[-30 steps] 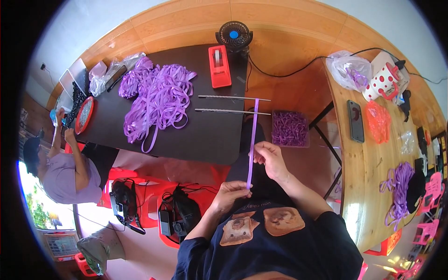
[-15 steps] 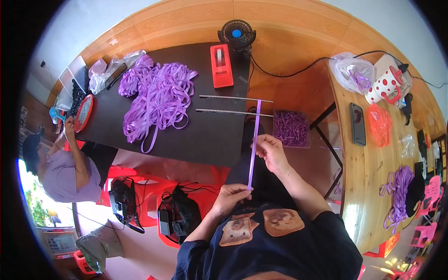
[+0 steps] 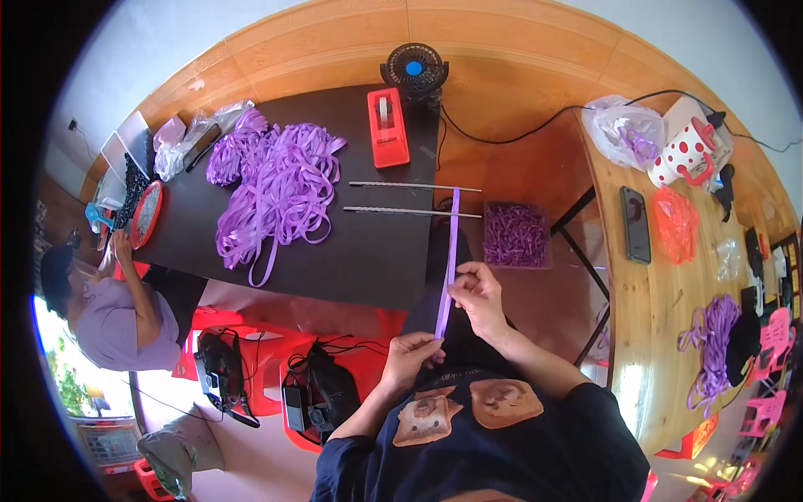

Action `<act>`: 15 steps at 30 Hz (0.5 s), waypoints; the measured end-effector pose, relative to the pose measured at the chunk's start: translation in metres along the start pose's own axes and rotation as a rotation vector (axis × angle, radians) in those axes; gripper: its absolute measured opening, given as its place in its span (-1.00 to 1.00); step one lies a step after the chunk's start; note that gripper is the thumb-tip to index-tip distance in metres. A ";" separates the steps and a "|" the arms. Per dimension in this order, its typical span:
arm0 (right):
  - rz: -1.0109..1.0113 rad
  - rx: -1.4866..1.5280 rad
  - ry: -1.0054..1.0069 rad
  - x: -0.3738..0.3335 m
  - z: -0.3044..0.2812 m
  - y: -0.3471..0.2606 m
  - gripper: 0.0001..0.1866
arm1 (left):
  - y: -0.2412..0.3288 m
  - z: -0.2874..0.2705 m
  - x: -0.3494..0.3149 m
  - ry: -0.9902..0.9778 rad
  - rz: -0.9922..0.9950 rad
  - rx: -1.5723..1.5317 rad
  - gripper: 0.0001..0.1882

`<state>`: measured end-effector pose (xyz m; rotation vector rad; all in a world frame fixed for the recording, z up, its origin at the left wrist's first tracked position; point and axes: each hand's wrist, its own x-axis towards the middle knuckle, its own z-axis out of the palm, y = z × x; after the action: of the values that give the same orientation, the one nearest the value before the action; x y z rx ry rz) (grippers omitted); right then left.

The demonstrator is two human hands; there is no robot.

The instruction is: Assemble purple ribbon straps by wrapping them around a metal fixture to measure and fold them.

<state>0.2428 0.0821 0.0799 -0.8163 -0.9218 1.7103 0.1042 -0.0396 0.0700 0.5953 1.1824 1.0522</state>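
Observation:
A narrow purple ribbon runs from two thin metal rods down toward my body. Its near end is pinched between the thumb and fingers of my left hand. Higher up the strip, my right hand has its thumb and forefinger closed at the ribbon's right edge, the other fingers curled. The rods lie side by side on the dark table and stick out past its right edge, with the ribbon's far end around or over them; exactly how, I cannot tell.
A heap of purple ribbon, a red tape dispenser and a small fan are on the dark table. Below the rods stands a bin of purple pieces. A wooden table bears a phone. Another person sits at left.
My right hand has slid down along the ribbon, nearer my left hand. My left hand still grips the near end. The whole view has shifted slightly.

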 end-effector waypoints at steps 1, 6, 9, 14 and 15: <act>-0.015 -0.012 0.001 -0.002 0.000 0.002 -0.89 | -0.001 0.000 0.000 0.013 0.003 -0.009 -0.84; 0.003 -0.006 -0.074 -0.008 -0.004 0.007 -0.96 | 0.003 0.004 -0.001 0.022 0.000 0.015 -0.84; 0.092 -0.026 -0.017 -0.010 0.003 -0.003 -0.97 | 0.005 0.004 -0.002 0.017 0.002 0.032 -0.84; -0.036 -0.120 -0.005 -0.006 0.002 0.006 -0.96 | 0.003 0.006 -0.002 0.006 0.021 0.092 -0.86; -0.038 -0.120 -0.005 -0.006 -0.001 0.009 -0.96 | 0.004 0.007 -0.002 0.003 0.015 0.123 -0.85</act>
<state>0.2411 0.0742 0.0719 -0.8684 -1.0441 1.6374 0.1090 -0.0391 0.0763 0.7000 1.2533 0.9978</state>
